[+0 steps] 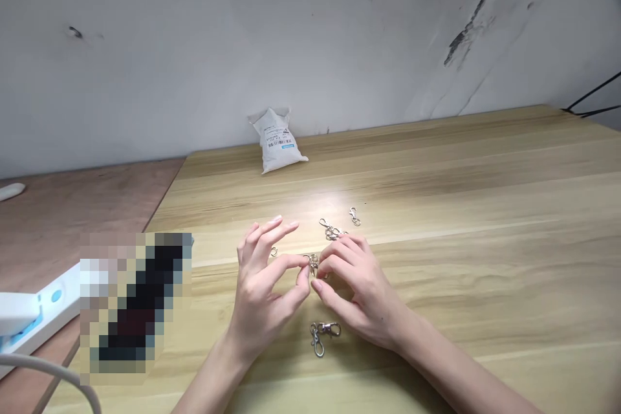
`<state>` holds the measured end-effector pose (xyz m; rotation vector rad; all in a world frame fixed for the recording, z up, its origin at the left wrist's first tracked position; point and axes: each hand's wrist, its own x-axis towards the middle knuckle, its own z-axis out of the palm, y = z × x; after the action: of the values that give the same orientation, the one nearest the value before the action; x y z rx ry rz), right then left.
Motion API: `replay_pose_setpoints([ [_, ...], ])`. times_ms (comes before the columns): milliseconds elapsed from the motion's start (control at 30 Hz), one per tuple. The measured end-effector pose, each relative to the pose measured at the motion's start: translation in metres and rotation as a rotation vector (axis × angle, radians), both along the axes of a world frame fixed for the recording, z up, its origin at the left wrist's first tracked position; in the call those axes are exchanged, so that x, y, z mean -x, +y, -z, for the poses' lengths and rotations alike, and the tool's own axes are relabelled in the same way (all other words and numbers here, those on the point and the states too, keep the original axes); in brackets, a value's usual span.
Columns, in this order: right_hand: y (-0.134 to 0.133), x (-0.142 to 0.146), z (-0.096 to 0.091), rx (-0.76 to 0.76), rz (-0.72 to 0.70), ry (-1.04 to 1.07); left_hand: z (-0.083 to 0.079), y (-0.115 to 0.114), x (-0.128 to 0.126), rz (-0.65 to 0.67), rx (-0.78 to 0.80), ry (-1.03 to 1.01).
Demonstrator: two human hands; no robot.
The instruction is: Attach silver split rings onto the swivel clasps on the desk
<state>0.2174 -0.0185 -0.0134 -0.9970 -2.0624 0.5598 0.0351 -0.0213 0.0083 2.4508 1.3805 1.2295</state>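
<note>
A scuffed, greyish-white wall with dark gouges is standing [194, 45] behind a pale wood-grain table [485, 220], whose top is catching a soft glare. A reddish-brown surface [63, 220] is running along the left, and a white power strip [55, 297] is lying there. The left hand [264, 284] is pinching a metal clasp [314, 263] between thumb and forefinger, its other fingers spreading. The right hand [356, 288] is curving in from the other side, half closed; whether it is gripping the clasp, I cannot tell. A dark oblong thing [140, 304], pixelated, is lying at left, and a crumpled white packet [279, 142] with a printed label is resting near the wall. The clasp is sitting between the fingertips, silvery and shiny, its details too small to read. Similar hooked clasps are lying in a small pile [332, 233] beyond the right hand, and a pair [330, 329] is lying nearer the wrists. A single clasp [354, 216] is lying farthest back.
</note>
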Motion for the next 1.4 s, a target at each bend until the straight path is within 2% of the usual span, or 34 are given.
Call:
replay_pose_setpoints([
  [300,0.000,-0.003,-0.005,0.046,-0.040,0.092,0.000,0.002,0.003,0.119,0.070,-0.005],
  [533,0.003,-0.010,-0.006,0.106,-0.134,0.054,0.000,0.002,0.001,0.126,0.106,-0.019],
  [700,0.007,-0.012,-0.003,0.032,-0.148,-0.033,0.002,0.002,0.000,0.149,0.125,0.009],
  [867,0.009,-0.013,0.000,-0.102,-0.119,-0.162,0.003,0.002,-0.001,0.146,0.210,0.033],
  [1067,0.009,-0.012,0.000,-0.177,-0.070,-0.256,0.007,0.001,-0.001,0.119,0.309,0.045],
  [1267,0.008,-0.012,0.002,-0.210,-0.052,-0.316,0.008,0.001,-0.001,0.125,0.330,0.103],
  [1400,0.007,-0.009,0.000,-0.169,-0.043,-0.311,0.007,0.002,-0.001,0.116,0.293,0.121],
])
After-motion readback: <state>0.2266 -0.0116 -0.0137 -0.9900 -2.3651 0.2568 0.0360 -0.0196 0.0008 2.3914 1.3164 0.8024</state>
